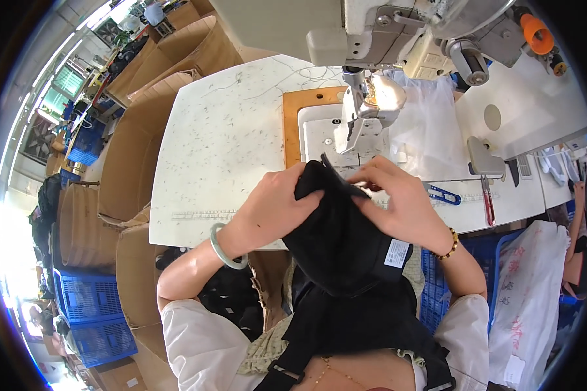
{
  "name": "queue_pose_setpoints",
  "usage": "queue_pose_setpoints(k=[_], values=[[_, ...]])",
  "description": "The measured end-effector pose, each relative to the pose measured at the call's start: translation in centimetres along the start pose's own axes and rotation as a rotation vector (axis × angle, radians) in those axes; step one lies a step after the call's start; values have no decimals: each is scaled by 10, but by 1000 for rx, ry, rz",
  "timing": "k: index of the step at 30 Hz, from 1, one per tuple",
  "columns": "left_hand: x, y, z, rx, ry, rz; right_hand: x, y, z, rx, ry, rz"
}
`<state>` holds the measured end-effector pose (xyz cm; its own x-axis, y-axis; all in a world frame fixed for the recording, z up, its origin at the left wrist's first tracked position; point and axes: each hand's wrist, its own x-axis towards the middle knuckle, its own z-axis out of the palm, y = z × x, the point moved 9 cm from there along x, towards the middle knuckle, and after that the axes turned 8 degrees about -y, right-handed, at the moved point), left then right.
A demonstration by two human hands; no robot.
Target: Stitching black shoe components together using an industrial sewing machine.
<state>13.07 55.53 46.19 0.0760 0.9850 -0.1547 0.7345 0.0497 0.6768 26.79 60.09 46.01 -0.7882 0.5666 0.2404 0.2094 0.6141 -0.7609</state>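
Note:
A black fabric cap (336, 247) with a white label (396, 253) is held up in front of my chest, at the near edge of the white sewing table (209, 150). My left hand (270, 205) grips its left side, thumb on the near face. On the other side my right hand (394, 202) pinches the upper edge between bent fingers and thumb. A narrow black strip (332, 171) sticks up between the hands. Just beyond them stands the sewing machine's needle and presser foot area (355, 127), apart from the cap.
Blue thread snips (443, 194) and a red-handled tool (488, 202) lie right of my right hand. Translucent white plastic (424, 124) rests beside the machine. Cardboard boxes (134, 150) line the left side; blue crates (88, 296) stand lower left, and a white sack (528, 300) at right.

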Motion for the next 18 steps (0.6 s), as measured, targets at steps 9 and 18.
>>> queue_pose_setpoints(k=[9,18], values=[[2,-9,3,49,-121,51,22,45,26,274,-230,117],[6,-11,-3,67,-193,96,40,46,34,256,-295,71]])
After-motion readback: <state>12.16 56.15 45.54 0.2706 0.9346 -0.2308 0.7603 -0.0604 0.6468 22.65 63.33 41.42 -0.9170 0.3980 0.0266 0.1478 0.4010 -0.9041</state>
